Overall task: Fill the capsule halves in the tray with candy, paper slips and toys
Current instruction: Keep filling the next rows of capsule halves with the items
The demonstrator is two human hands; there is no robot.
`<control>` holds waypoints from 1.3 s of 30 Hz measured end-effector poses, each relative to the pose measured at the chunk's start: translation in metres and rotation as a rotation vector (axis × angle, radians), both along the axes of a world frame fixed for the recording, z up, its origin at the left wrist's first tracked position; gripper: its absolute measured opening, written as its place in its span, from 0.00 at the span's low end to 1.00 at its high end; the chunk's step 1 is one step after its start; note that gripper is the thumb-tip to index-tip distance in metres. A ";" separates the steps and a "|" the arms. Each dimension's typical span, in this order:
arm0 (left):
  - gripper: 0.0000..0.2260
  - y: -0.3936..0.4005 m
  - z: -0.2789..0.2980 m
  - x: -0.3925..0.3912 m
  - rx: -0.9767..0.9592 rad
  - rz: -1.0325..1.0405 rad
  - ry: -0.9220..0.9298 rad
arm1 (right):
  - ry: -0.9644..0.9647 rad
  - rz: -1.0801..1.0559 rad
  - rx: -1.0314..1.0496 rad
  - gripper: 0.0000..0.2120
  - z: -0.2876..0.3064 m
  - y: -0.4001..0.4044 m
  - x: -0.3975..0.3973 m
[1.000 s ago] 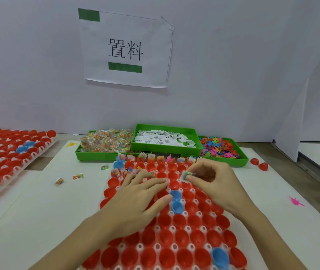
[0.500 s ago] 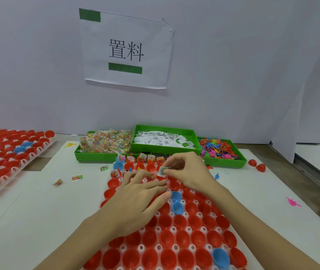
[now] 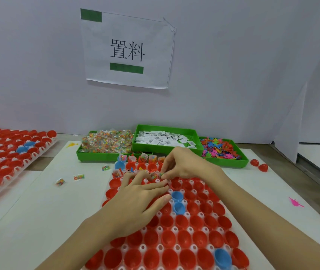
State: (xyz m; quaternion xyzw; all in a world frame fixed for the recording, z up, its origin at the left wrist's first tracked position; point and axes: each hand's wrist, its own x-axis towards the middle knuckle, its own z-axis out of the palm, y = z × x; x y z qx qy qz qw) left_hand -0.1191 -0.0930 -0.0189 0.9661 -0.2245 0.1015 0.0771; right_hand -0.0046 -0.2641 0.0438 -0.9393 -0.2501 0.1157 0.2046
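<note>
Right hand [image 3: 186, 164]: grip pinching a small candy packet [image 3: 161, 174] btwn thumb and fingertips, just over the second row of the tray [image 3: 190, 228], approx 12 o'clock from tray centre. Left hand [image 3: 141, 199]: fingers spread flat, pressing on capsule halves at approx 10 o'clock, steadying the tray; holds nothing visible.

Step in hand, by judgement: candy pass, second row. Far row already carries packets [image 3: 144, 157] upright in their cups; most red capsule halves [image 3: 167, 238] nearer in look empty, likewise the blue ones [image 3: 177, 196]. Early in the task; slips and toys not yet started for most cups.

Next move calls for: short drop into the open cup under the pinch, then release; packet light and crinkly, likely to stand proud or tip out.

Room: candy bin [image 3: 104, 154] touching tray's far edge at 12, slips bin [image 3: 167, 140] behind, toy bin [image 3: 223, 151] at 1. Loose packets [image 3: 79, 177] on surface [image 3: 44, 211] at 9–10. Second tray [image 3: 9, 152] well apart at 9. Two stray red halves [image 3: 258, 165] at 2; pink toy [image 3: 295, 202] at 3. Reach lane to bins short, hemmed by bin walls.
</note>
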 end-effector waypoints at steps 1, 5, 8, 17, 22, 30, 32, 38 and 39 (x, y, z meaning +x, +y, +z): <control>0.33 0.000 0.000 0.000 0.001 -0.001 0.002 | 0.023 0.021 -0.001 0.07 0.003 -0.002 0.000; 0.34 -0.001 0.001 -0.001 -0.006 -0.005 0.007 | 0.054 0.067 -0.010 0.06 0.008 -0.003 0.000; 0.33 -0.001 0.002 -0.001 -0.005 -0.004 0.018 | 0.013 0.051 -0.029 0.05 0.008 0.000 -0.001; 0.32 -0.001 0.002 -0.001 0.020 -0.005 0.016 | -0.145 -0.010 -0.067 0.05 -0.006 0.015 -0.006; 0.33 -0.001 0.002 -0.001 0.004 -0.003 0.020 | -0.163 0.057 -0.063 0.05 0.003 0.005 -0.005; 0.34 0.000 0.001 0.000 0.005 -0.002 0.016 | -0.217 0.037 -0.011 0.06 -0.013 0.005 -0.008; 0.33 0.000 0.001 0.000 0.015 0.005 0.024 | -0.236 0.032 0.008 0.05 -0.018 0.003 -0.008; 0.31 -0.001 0.003 -0.001 0.027 0.007 0.030 | -0.150 0.022 0.071 0.09 -0.012 -0.006 -0.008; 0.31 -0.002 0.003 -0.001 0.026 0.004 0.026 | -0.140 0.033 0.072 0.08 -0.011 -0.006 -0.008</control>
